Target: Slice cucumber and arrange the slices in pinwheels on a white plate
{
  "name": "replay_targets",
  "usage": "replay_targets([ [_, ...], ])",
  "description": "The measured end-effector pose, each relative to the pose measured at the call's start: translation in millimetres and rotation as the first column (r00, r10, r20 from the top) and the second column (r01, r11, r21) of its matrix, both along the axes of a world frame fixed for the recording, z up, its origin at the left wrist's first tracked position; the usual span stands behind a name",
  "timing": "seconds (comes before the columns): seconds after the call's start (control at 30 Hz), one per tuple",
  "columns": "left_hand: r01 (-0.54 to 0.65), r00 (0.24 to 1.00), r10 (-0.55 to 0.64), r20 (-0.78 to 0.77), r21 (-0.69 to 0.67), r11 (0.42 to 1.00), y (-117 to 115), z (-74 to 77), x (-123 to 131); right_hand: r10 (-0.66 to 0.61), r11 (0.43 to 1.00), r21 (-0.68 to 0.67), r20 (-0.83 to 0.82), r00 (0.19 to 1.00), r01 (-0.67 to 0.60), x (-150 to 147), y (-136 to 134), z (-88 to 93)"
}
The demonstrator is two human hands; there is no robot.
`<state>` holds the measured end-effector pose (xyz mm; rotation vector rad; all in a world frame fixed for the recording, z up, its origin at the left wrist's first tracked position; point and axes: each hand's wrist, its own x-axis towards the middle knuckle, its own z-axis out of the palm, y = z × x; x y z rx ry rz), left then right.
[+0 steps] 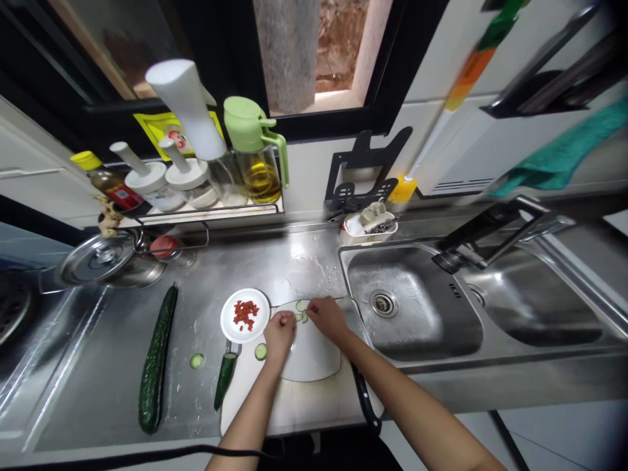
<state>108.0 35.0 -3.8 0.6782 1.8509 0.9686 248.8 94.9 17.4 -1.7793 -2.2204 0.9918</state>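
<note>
A white plate (314, 360) rests on a pale cutting board (299, 409), with a few thin cucumber slices (301, 305) near its far rim. My left hand (280, 332) is over the plate's left side, fingers pinched close to the slices. Across from it, my right hand (326, 315) is over the far right part of the rim, its fingertips also pressed together beside the slices. Whatever the fingertips hold is too small to make out. Left of my left hand a cucumber round (260, 352) lies on the board. A black-handled knife (367, 400) lies by the board's right side.
A small white dish (245, 333) holds red pieces. A cut cucumber (226, 379), another round (197, 361) and a whole cucumber (157, 360) lie leftward. The sink (417, 340) and black faucet (471, 239) are at right. A lidded pot (105, 261) and condiment shelf (210, 212) stand behind.
</note>
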Motion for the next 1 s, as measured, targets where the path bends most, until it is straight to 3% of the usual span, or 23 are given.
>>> replay_targets([
  [0.23,0.131,0.932,-0.109,-0.347,0.039,0.991,5.7,-0.6,7.4,0.093,0.993,0.061,0.144,0.985,-0.102,-7.5,8.7,-3.1],
  [0.63,0.230,0.891,-0.184,-0.415,0.062,0.971,4.6,-8.7,8.3,0.143,0.979,0.108,0.246,0.959,-0.174,-10.5,8.0,-5.8],
  [1.0,0.301,0.800,-0.207,-0.564,0.079,0.950,4.3,-15.5,10.0,0.169,0.959,0.167,0.305,0.937,-0.227,-9.7,5.0,-13.1],
])
